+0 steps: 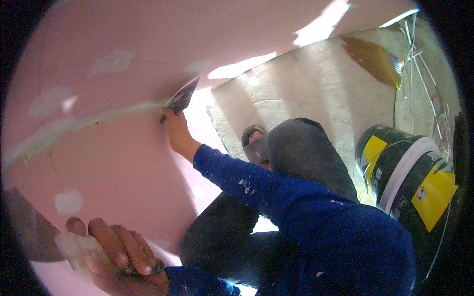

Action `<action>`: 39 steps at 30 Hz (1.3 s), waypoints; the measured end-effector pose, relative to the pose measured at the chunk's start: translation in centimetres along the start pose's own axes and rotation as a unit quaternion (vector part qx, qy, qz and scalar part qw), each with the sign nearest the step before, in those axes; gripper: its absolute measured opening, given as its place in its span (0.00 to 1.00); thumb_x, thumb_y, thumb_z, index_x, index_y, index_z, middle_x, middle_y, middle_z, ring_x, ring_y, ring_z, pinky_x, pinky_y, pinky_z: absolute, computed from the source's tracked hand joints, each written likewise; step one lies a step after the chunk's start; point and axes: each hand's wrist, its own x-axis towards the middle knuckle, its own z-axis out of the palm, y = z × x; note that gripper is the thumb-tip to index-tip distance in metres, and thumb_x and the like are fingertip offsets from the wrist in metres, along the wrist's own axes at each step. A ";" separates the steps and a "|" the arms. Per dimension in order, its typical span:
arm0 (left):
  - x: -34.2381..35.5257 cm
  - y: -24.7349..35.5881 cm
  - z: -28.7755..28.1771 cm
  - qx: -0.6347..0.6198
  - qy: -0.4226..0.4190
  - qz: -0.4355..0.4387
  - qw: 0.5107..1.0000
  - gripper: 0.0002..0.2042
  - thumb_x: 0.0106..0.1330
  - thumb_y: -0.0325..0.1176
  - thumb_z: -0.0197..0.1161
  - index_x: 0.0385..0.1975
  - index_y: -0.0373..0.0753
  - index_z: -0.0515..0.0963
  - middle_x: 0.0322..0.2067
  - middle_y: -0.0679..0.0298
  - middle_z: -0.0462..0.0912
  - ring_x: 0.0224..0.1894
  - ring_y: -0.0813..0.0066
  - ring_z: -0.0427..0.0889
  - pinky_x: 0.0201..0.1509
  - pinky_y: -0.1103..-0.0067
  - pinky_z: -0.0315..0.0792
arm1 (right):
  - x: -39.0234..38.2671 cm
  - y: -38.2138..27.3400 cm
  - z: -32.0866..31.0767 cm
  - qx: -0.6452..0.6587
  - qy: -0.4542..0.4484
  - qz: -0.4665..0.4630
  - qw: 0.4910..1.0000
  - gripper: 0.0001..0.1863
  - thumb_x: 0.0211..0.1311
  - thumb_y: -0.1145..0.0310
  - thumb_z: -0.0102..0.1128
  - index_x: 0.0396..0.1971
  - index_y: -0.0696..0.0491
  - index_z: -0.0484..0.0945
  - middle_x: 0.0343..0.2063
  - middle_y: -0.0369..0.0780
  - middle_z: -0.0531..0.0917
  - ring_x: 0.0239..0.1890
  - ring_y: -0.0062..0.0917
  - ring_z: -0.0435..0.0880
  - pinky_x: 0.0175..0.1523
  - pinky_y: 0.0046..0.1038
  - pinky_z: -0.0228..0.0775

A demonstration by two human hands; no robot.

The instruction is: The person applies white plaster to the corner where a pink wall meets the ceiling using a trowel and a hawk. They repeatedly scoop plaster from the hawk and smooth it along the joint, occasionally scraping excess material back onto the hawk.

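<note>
1. One putty knife [183, 97], dark flat blade, up against the pink wallboard [118, 153], at the right-hand end of a pale filler band [84, 123]. Blade slants up and to the right; cannot tell how hard its edge bears on the board.
2. Right hand [178, 130] closed on the knife near the base of its blade, arm stretched out ahead of the body.
3. Left hand [126, 251] low at the left, fingers curled tight around the handle of a broad-bladed tool [29, 229]. Wide grey-brown blade runs out toward the left rim of the view; whitish paste [74, 246] heaped beside thumb and fingers.
4. Filler band crosses the board from the left rim to the knife, uneven along its edges. Separate pale patches on the board: a squarish one [69, 201] above the left hand, others higher up.
5. Blue sleeves [237, 177] on both arms, flecked with white. Dark trousers [306, 148], one knee bent up; dark footwear [256, 149] just beside that knee, toes showing.
6. Rough grey floor [296, 84] beyond, striped with light and shadow; brown patch [373, 59] toward its far right.
7. Black bucket [402, 209] with yellow panels and a white band, right of the knee. Thin pale wires [428, 71] trail above and behind it.
</note>
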 end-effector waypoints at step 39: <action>0.1 0.0 -0.2 0.014 -0.064 -0.034 0.997 0.16 0.73 0.32 0.50 0.56 0.33 0.61 0.22 0.65 0.64 0.12 0.80 0.60 0.10 0.84 0.60 | 8.1 3.6 -12.5 -0.331 -0.044 -0.192 0.923 0.09 0.59 0.73 0.49 0.36 0.60 0.75 0.41 0.47 0.78 0.47 0.36 0.75 0.52 0.35 0.65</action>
